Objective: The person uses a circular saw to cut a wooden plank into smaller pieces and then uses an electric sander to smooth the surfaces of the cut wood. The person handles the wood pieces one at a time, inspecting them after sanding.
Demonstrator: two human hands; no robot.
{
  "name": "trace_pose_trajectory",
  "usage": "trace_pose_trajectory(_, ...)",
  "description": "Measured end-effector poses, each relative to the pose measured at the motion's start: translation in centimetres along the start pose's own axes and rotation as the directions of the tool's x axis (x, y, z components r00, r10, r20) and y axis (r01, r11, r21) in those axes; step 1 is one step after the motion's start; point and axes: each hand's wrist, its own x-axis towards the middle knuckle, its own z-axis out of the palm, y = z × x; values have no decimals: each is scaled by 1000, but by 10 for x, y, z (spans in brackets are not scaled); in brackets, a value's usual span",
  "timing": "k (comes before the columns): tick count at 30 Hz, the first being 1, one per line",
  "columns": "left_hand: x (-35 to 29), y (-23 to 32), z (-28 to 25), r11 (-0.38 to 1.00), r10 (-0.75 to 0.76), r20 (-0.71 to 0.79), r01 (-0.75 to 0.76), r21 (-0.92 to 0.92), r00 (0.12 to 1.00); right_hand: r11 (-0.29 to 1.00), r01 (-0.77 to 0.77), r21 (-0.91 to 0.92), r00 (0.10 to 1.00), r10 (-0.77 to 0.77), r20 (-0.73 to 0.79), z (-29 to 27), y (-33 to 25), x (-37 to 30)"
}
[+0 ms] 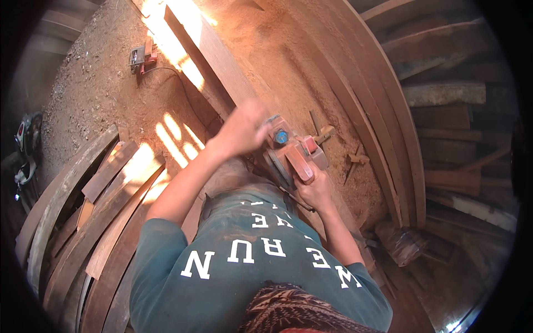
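My right hand (315, 190) is closed round the rear handle of a dusty reddish electric hand planer (292, 151) with a blue round knob. The planer is just in front of my waist, beside the near part of a long wooden plank (225, 61) that runs away from me. Over the plank, to the left of the planer's front end, is my left hand (244, 129). Motion smears it, and its fingers partly overlap in view, so I cannot make out whether they touch the planer or grip anything.
Sawdust covers the ground. Another power tool (143, 59) with a cord lies at the far left. Curved boards (94, 222) are stacked at the near left. Long curved planks (366, 105) stand on the right, with more timber (444, 116) beyond. Wood scraps (358, 160) lie right of the planer.
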Motion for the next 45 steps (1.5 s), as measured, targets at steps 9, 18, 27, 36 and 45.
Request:
trace_pose_trajectory(9, 26, -31, -45, 890, 176, 244, -260, 374, 954, 994, 85, -68, 994, -79, 77, 23, -53, 90)
trace_pose_trajectory(18, 54, -86, -113, 927, -69, -444, 221, 302, 894, 975, 200, -92, 980, -198, 31, 81, -155, 241)
trace_pose_trajectory(27, -32, -13, -39, 991, -22, 274, 56, -119, 962, 909, 356, -217, 934, -352, 58, 156, -269, 432)
trace_pose_trajectory(36, -51, -59, -17, 989, -145, 540, 120, 81, 829, 630, 646, -430, 722, -687, 79, 245, -339, 621)
trace_pose_trajectory(45, -65, -58, 2, 982, -186, 444, 184, 48, 877, 688, 657, -307, 744, -657, 118, 246, -320, 613)
